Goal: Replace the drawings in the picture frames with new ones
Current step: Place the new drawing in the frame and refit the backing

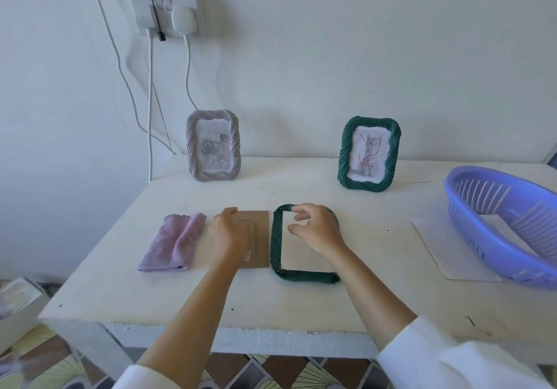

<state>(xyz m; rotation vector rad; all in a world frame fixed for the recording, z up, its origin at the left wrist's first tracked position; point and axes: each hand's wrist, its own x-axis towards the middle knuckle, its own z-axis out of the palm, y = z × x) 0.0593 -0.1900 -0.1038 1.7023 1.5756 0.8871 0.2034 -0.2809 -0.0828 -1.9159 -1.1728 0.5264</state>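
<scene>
Nearest, the green frame (303,245) lies flat, long axis toward 12 o'clock, under the loosely curled right hand (316,231); the backing board (256,239) is pressed by the flat left hand (229,231).

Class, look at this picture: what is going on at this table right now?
A person is working on a dark green picture frame lying flat on the white table. The right hand hovers over the frame with fingers curled, while the left hand rests on the brown backing board beside it. Two framed drawings stand upright by the wall.
</scene>
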